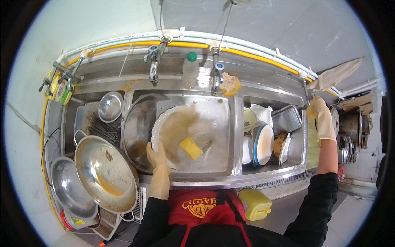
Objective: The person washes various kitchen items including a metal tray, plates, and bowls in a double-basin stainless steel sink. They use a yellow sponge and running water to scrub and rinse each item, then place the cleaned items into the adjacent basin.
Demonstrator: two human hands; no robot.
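Observation:
My left hand [158, 159], in a pale rubber glove, holds the near left rim of a large round metal pan or colander [155, 131] with a perforated edge, in the middle sink. A yellow sponge [191, 148] lies to the right of that hand, in cloudy water. Left of it, a big metal bowl [139, 123] leans in the same basin. My right hand [321, 115], gloved too, is stretched far right past the sinks, by a tap on the wall pipe. Something yellowish shows at its fingers; its grip is not clear.
Plates and bowls [263, 145] stand in the right basin. A large wok [106, 174] and a metal basin [74, 186] overlap at left. Two taps [154, 69] overhang the middle sink's back edge, near a green-capped bottle [190, 72]. Pots [345, 148] stand far right; a yellow jerrycan [254, 204] stands below.

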